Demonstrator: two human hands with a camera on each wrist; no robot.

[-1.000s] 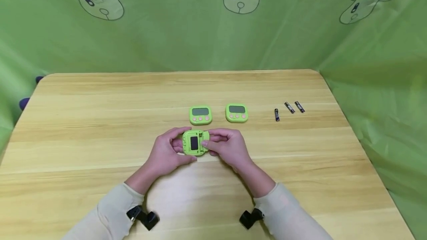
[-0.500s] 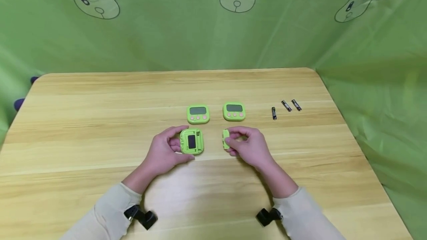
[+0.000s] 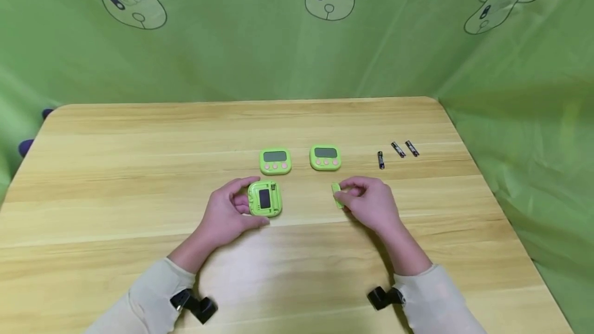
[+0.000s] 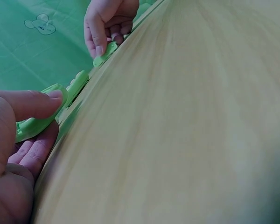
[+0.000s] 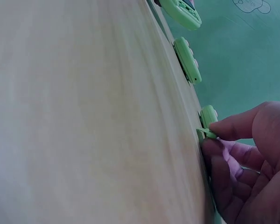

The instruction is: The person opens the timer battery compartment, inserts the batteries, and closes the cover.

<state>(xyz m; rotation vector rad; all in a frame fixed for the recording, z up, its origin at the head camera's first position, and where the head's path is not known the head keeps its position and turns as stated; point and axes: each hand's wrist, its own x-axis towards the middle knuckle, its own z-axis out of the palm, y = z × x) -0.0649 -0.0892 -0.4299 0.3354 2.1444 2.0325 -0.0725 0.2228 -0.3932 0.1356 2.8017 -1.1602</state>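
Observation:
My left hand (image 3: 231, 213) grips a green digital timer (image 3: 275, 199) by its left side, back up, with its battery slot uncovered. A dark rectangle sits in the middle of that back. Between the thumb and fingers of my right hand (image 3: 371, 202) is a small green battery cover (image 3: 336, 195), held close to the tabletop. The right wrist view shows the cover (image 5: 207, 133) pinched at its edge. Beyond the hands lie two more green timers, a left one (image 3: 275, 161) and a right one (image 3: 325, 157), screens up with pink buttons.
To the right lie three dark batteries: an upright one (image 3: 381, 160) and two slanted ones, the nearer (image 3: 398, 149) and the farther (image 3: 412, 148). The wooden table (image 3: 139, 143) ends at a green curtain (image 3: 232, 61) behind and to the right.
The battery cover has come off the timer. My right hand has carried it to the right and lower toward the table. My left hand still holds the timer in nearly the same place.

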